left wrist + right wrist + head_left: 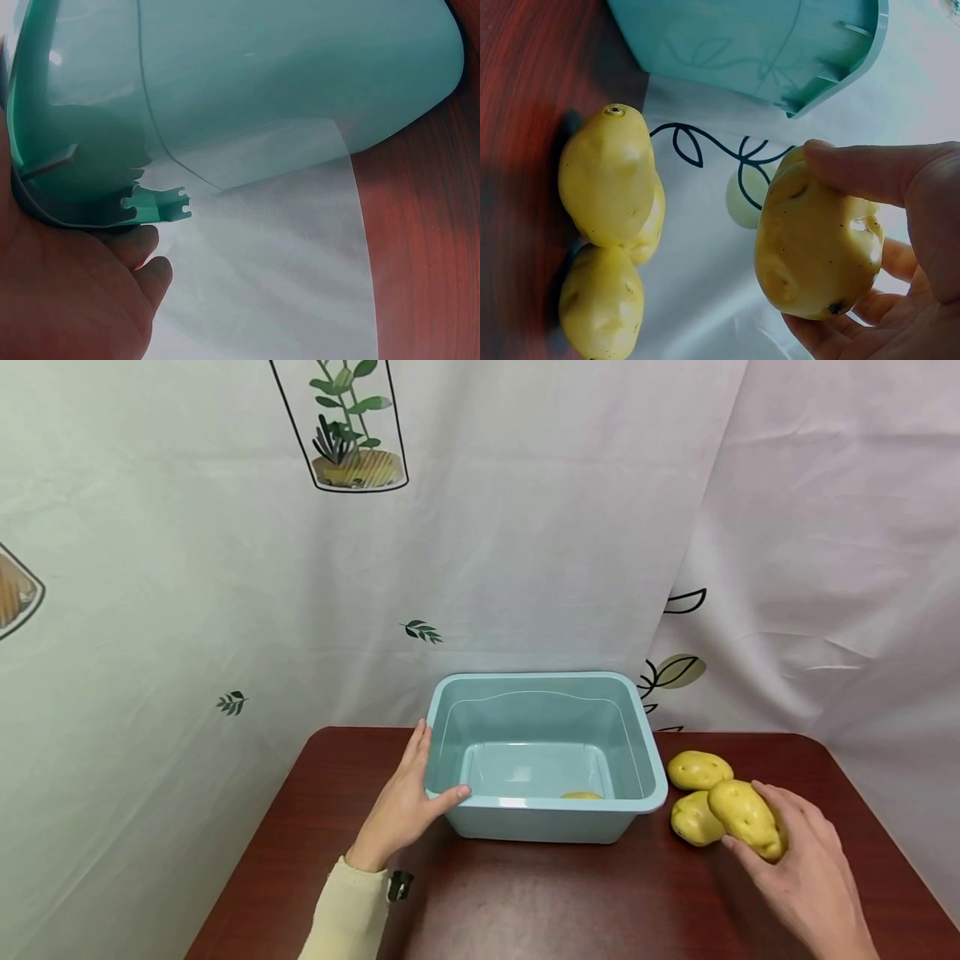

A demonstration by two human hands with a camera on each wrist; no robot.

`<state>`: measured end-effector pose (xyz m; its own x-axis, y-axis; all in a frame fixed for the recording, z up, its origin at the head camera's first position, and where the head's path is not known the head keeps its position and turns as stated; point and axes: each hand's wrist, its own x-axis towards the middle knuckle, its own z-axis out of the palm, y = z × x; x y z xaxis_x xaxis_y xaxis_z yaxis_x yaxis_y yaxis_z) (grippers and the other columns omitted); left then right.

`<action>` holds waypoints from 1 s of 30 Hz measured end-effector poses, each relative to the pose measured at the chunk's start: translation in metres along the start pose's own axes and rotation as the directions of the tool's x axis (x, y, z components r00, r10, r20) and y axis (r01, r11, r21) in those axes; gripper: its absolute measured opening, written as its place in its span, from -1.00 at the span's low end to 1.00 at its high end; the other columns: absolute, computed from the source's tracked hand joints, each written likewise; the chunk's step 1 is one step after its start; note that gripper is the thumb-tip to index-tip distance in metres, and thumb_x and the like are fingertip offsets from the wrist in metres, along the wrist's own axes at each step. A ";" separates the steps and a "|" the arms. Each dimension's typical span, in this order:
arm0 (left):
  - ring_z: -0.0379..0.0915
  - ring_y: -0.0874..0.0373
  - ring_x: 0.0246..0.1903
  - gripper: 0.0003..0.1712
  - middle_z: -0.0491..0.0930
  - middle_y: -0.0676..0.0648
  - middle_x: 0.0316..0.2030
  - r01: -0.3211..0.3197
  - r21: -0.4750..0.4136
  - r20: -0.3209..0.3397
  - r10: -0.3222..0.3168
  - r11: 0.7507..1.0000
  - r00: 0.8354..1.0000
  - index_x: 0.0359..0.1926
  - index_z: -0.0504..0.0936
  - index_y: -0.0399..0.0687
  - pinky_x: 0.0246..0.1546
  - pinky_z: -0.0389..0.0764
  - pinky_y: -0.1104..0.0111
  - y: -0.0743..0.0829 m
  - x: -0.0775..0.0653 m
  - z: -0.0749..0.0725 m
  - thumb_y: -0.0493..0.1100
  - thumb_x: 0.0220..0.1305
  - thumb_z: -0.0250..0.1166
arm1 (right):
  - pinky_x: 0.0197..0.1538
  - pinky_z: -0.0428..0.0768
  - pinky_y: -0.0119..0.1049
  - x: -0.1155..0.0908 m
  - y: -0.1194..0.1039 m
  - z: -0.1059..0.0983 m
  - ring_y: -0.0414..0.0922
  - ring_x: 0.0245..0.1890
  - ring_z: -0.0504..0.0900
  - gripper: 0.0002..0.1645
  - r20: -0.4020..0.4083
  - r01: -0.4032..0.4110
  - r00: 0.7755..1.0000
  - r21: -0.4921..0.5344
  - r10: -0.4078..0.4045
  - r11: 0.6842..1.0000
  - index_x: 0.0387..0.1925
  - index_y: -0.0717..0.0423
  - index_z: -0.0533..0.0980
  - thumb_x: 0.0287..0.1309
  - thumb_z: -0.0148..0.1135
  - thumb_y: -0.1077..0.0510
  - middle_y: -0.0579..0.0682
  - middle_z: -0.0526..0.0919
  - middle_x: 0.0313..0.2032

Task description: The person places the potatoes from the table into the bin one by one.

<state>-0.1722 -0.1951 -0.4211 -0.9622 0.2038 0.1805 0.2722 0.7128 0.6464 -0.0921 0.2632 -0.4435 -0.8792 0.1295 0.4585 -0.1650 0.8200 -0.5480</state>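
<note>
A light blue plastic basin (546,820) stands at the far side of the table. My left hand (401,806) rests against its front left corner, fingers extended along the left side and thumb at the front rim. In the left wrist view, fingertips (154,274) show just under the rim. My right hand (813,860) grips a yellow potato (746,818) between thumb and fingers, to the right of the basin. Beside it lie potatoes (697,770); the right wrist view shows a group of three, including a front one (604,176). Inside the basin, part of a potato (582,795) shows above the front rim.
The dark reddish-brown table (525,902) reaches back to a pale cloth backdrop (525,568) printed with plants. The basin's back rim is close to that cloth. The table's right edge runs just beyond my right hand.
</note>
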 end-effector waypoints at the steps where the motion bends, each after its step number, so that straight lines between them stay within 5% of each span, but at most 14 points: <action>1: -0.02 0.01 0.51 0.31 -0.31 0.15 0.59 -0.001 0.001 -0.001 0.001 1.000 1.000 0.62 -0.18 -0.05 0.32 0.31 -0.06 0.000 0.000 0.000 0.48 0.16 0.29 | -0.04 0.22 0.19 0.000 0.000 0.000 0.35 0.04 0.33 -0.05 0.001 0.000 1.000 -0.001 0.000 1.000 0.35 0.21 0.39 -0.12 0.59 0.23 0.34 0.41 0.18; 9: -0.02 0.01 0.51 0.26 -0.32 0.16 0.59 0.000 0.001 -0.004 0.000 1.000 1.000 0.62 -0.18 -0.04 0.32 0.31 -0.07 0.000 0.000 0.001 0.31 0.20 0.38 | -0.02 0.20 0.17 0.003 -0.002 0.000 0.34 0.04 0.34 -0.06 -0.010 0.014 1.000 0.002 -0.014 1.000 0.34 0.22 0.39 -0.13 0.59 0.25 0.34 0.42 0.18; 30: -0.03 0.00 0.52 0.29 -0.31 0.14 0.59 0.009 0.005 0.002 -0.009 1.000 1.000 0.61 -0.17 -0.06 0.33 0.30 -0.08 0.000 0.001 0.001 0.43 0.17 0.32 | 0.01 0.20 0.16 0.004 -0.008 0.002 0.34 0.07 0.34 -0.03 -0.031 0.035 0.999 0.029 -0.034 0.999 0.33 0.19 0.42 -0.22 0.61 0.31 0.31 0.42 0.19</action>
<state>-0.1728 -0.1946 -0.4219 -0.9647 0.1988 0.1728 0.2633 0.7179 0.6444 -0.0949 0.2561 -0.4385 -0.8591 0.1187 0.4979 -0.2084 0.8073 -0.5521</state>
